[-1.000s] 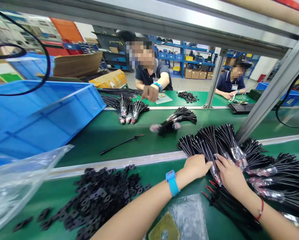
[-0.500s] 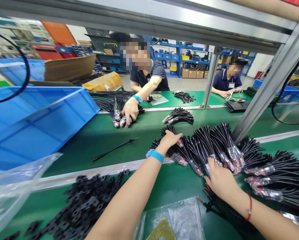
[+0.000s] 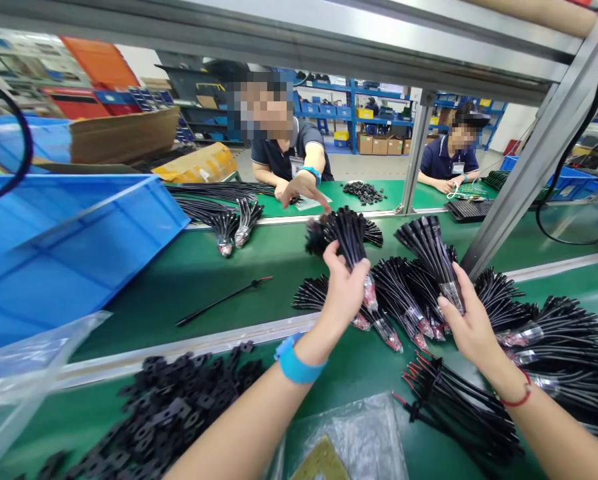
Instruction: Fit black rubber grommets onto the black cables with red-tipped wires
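Note:
My left hand (image 3: 343, 283) is closed around a bundle of black cables (image 3: 349, 233), its taped end with red showing below the fingers. In my right hand (image 3: 471, 323) is another bundle of black cables (image 3: 429, 250), gripped near its silvery wrapped end and tilted to the left. Both bundles are raised above the green bench. Beneath and between them lie several more wrapped cable bundles (image 3: 401, 293). Loose cables with red wire tips (image 3: 459, 393) lie below my right hand.
A heap of small black parts (image 3: 179, 407) lies at front left, beside a clear plastic bag (image 3: 363, 433). One single cable (image 3: 223, 301) rests on the belt. A blue bin (image 3: 79, 247) stands left, a metal post (image 3: 513, 153) right. Across the bench, a co-worker's hand (image 3: 303, 190) reaches forward.
My left hand has lifted a cable bundle. My right hand has risen with another bundle, uncovering the loose red-tipped cables. The co-worker's hand has left the far-left bundles and moved right.

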{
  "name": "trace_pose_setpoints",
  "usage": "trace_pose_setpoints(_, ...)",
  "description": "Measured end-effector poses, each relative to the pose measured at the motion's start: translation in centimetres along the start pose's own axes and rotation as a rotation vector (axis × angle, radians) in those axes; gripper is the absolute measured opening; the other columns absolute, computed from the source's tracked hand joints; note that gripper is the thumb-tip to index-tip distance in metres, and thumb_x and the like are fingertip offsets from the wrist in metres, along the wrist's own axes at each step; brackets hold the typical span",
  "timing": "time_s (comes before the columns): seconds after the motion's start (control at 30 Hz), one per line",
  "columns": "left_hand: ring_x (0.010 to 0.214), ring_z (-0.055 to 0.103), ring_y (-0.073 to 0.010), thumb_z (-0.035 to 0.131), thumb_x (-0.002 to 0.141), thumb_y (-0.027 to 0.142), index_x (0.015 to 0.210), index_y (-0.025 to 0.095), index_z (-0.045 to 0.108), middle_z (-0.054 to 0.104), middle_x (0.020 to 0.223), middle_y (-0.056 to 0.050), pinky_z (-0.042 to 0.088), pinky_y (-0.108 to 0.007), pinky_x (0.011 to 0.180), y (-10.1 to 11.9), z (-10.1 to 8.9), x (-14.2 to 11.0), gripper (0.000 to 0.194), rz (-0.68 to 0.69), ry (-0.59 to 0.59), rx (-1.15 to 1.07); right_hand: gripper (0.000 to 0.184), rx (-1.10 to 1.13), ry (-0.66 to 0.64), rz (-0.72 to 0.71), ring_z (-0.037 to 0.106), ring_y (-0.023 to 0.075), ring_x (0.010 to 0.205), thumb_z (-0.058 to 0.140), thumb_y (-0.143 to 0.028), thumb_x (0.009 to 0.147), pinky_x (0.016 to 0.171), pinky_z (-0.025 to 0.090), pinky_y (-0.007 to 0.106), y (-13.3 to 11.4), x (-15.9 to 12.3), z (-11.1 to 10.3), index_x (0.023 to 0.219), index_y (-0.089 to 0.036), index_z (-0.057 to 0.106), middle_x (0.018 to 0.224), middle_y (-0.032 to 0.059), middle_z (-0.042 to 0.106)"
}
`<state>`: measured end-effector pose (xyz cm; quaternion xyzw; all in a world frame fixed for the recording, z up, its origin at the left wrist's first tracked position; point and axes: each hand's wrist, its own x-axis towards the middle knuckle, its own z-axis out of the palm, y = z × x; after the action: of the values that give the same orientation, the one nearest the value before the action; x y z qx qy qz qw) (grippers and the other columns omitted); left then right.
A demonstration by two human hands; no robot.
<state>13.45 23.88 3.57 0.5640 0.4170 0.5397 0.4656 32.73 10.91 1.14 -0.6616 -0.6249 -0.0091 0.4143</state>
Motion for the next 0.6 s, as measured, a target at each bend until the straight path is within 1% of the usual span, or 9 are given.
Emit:
trace_pose_setpoints(0.1,0.108,0.056,-0.0236,0.056,0.08,0.023,0.139,0.012,0.014,0.052,0.123,-0.016,0.038,-0.035,0.097,-0.5,1.8,-3.9,0.073,-0.062,-0.155,0.151,0.059,-0.405,-0.138,-0.036,0.061,0.0251,0.097,0.042,-0.036,0.093,0.08,0.05,0.035,0.4,0.5,1.1,0.147,-0.018,0.024,0.11,0.014,0.06)
trace_pose_setpoints(0.17,0.118,0.05,-0.0321,0.063,0.072,0.02,0.138,0.007,0.021,0.047,0.129,-0.024,0.036,-0.039,0.1,-1.5,2.9,-6.0,0.079,-0.145,-0.326,0.328,0.052,-0.635,-0.298,-0.085,0.063,0.0209,0.077,0.043,-0.032,0.093,0.065,0.049,0.028,0.5,0.5,1.7,0.143,-0.02,0.035,0.093,0.0106,0.061)
trace_pose_setpoints(0.27,0.116,0.05,-0.0428,0.068,0.069,0.021,0.133,0.005,0.034,0.053,0.12,-0.028,0.034,-0.05,0.098,-2.4,4.0,-7.1,0.074,-0.154,-0.438,0.613,0.048,-0.754,-0.398,-0.159,0.06,0.0209,0.077,0.047,-0.033,0.091,0.064,0.048,0.028,0.2,0.6,1.8,0.137,-0.021,0.045,0.09,0.0099,0.059)
trace_pose_setpoints(0.33,0.109,0.054,-0.0429,0.068,0.071,0.026,0.122,0.01,0.046,0.061,0.106,-0.023,0.034,-0.052,0.097,-2.2,3.8,-6.6,0.059,-0.11,-0.42,0.681,0.046,-0.732,-0.371,-0.181,0.059,0.0241,0.086,0.05,-0.037,0.089,0.072,0.049,0.034,-0.3,1.0,1.6,0.132,-0.019,0.051,0.095,0.0117,0.058)
trace_pose_setpoints(0.4,0.108,0.054,-0.0397,0.067,0.073,0.028,0.107,0.016,0.053,0.063,0.099,-0.018,0.033,-0.05,0.099,-1.6,2.5,-5.4,0.039,-0.047,-0.407,0.677,0.043,-0.667,-0.324,-0.2,0.057,0.0264,0.095,0.05,-0.036,0.089,0.08,0.049,0.039,-0.6,1.4,1.2,0.127,-0.017,0.055,0.106,0.0142,0.057)
trace_pose_setpoints(0.47,0.116,0.049,-0.0366,0.066,0.075,0.025,0.097,0.019,0.055,0.06,0.106,-0.015,0.031,-0.046,0.103,-1.2,0.3,-3.7,0.025,-0.003,-0.347,0.636,0.042,-0.564,-0.297,-0.216,0.055,0.0273,0.103,0.049,-0.034,0.089,0.086,0.048,0.042,-0.9,1.5,1.0,0.125,-0.015,0.054,0.116,0.0159,0.053)
trace_pose_setpoints(0.5,0.122,0.043,-0.0363,0.067,0.074,0.023,0.096,0.02,0.055,0.057,0.112,-0.015,0.029,-0.044,0.104,-1.2,-1.0,-2.8,0.025,0.009,-0.263,0.59,0.042,-0.502,-0.295,-0.228,0.053,0.0272,0.106,0.048,-0.032,0.089,0.088,0.048,0.043,-1.1,1.3,0.9,0.126,-0.014,0.053,0.119,0.0163,0.052)
trace_pose_setpoints(0.57,0.131,0.031,-0.0351,0.073,0.067,0.015,0.09,0.02,0.056,0.055,0.114,-0.012,0.03,-0.039,0.104,-1.6,-3.8,-0.9,0.03,-0.135,-0.064,0.415,0.039,-0.378,-0.302,-0.264,0.051,0.0265,0.111,0.046,-0.029,0.089,0.093,0.047,0.043,-1.6,0.8,1.0,0.125,-0.014,0.053,0.123,0.0159,0.05)
trace_pose_setpoints(0.6,0.131,0.03,-0.0352,0.074,0.065,0.012,0.087,0.018,0.056,0.055,0.112,-0.012,0.033,-0.038,0.101,-2.0,-5.1,-0.1,0.03,-0.191,-0.029,0.387,0.038,-0.323,-0.308,-0.286,0.051,0.0259,0.113,0.045,-0.027,0.089,0.094,0.046,0.043,-2.1,0.5,1.2,0.124,-0.015,0.053,0.124,0.0153,0.049)
